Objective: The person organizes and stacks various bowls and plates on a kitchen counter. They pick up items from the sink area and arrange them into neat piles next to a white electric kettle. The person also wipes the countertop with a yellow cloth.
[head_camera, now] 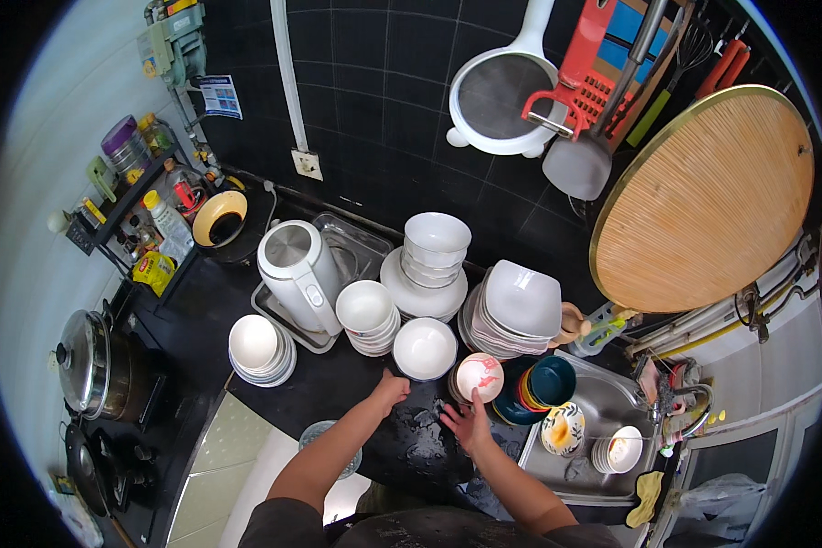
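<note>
My left hand (392,390) is at the near side of a large white bowl (425,348), its fingers curled; whether it touches the bowl is not plain. My right hand (469,421) has its fingers spread at the near side of a stack of small bowls, the top one white with a red pattern (480,378). A fingertip meets or overlaps that bowl's rim. Stacks of white bowls (364,308) and plates topped by bowls (437,236) stand behind, with square white dishes (522,298) to their right. Dark green and coloured bowls (552,381) stand beside the sink.
A white electric kettle (294,267) stands on a tray at the left, near another bowl stack (253,342). The steel sink (589,483) holds a patterned dish (562,428) and small bowls (616,450). Water wets the dark countertop (421,438). A round woven board (705,205) hangs at right.
</note>
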`<state>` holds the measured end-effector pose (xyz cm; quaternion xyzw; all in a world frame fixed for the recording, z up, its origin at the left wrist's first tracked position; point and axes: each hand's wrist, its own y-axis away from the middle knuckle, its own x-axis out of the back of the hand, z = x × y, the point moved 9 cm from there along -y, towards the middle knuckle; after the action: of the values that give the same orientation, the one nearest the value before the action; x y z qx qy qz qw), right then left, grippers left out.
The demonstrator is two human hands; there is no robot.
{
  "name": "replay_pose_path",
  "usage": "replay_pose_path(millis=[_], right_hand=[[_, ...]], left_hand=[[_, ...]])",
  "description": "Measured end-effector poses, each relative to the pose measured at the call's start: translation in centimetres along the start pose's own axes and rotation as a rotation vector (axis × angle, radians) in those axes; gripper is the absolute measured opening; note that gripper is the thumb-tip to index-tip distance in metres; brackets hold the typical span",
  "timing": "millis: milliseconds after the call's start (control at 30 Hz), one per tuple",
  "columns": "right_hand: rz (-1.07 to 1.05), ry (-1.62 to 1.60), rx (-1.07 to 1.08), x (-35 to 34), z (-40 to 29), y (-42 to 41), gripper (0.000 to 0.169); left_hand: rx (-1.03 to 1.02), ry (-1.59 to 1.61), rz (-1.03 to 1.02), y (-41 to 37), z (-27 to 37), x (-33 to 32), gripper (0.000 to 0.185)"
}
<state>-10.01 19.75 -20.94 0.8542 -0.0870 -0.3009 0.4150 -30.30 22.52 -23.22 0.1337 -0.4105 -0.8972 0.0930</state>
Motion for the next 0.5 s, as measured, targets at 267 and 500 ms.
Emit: replay_pose_path(millis=[267, 500], right_hand=[[0.077, 0.320, 0.142, 1.4, -3.5, -3.9, 0.050], [0.109, 0.364, 0.106, 1.1, -4.2, -4.0, 0.036]], left_hand=[[0.004, -0.041, -0.102, 0.0, 0.2, -2.6, 0.083], [-0.010, 0.008, -0.056, -0.4, -0.3, -2.8, 0.075]])
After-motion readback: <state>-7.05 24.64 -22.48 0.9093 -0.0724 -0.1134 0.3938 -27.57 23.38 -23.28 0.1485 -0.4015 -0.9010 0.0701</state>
